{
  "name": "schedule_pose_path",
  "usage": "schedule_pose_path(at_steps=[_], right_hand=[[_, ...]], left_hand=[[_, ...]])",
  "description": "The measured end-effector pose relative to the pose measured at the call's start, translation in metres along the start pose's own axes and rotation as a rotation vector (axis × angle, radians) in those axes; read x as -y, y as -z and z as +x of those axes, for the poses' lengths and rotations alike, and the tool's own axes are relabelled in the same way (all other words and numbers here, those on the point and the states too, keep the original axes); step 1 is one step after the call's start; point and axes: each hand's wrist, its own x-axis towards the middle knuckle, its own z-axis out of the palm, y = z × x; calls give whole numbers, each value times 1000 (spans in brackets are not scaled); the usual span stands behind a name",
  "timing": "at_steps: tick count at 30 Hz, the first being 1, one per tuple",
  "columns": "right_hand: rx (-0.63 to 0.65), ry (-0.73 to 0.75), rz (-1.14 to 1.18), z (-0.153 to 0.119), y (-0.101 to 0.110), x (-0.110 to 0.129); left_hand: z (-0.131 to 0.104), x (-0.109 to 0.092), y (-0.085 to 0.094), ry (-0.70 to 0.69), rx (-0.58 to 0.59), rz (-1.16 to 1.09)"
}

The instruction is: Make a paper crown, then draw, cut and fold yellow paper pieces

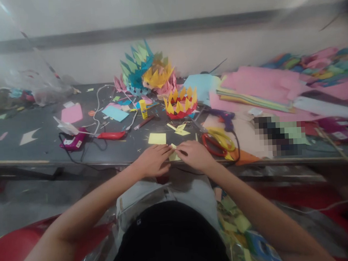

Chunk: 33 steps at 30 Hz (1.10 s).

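At the table's front edge, a small piece of yellow paper [174, 157] lies between my two hands, partly covered by them. My left hand [155, 161] presses its fingers on the paper's left side. From the right, my right hand [194, 154] pinches the paper's upper edge between thumb and fingers. Just beyond my left hand is a flat yellow paper rectangle [157, 138]. A folded yellow paper piece [182, 130] lies farther back. Yellow-handled scissors [224, 138] and a red loop handle [209, 146] rest close to my right hand.
A red and yellow paper lotus [181, 107] stands mid-table, with more paper lotuses [142, 70] behind. Around them are a glue stick [143, 109], a red cutter [112, 136], a purple power socket [73, 140], a glue gun [227, 118] and pink paper sheets [258, 84]. Cords cross the left side.
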Motion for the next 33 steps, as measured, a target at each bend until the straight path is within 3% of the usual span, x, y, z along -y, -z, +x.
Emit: schedule_pose_path(at_steps=[5, 11, 16, 21, 27, 33], right_hand=[[11, -10, -20, -6, 5, 6], [35, 94, 5, -15, 6, -2], [31, 222, 61, -19, -1, -12], [-2, 258, 137, -21, -6, -13], [-135, 29, 263, -39, -13, 5], [-290, -376, 528, -52, -17, 28]], left_hand=[[-7, -1, -4, 31, 12, -37], [-4, -7, -5, 94, -56, -82], [11, -7, -3, 214, -149, -155], [30, 6, 1, 287, -176, -300], [34, 15, 0, 360, -97, -514], [34, 12, 3, 490, -167, -776]])
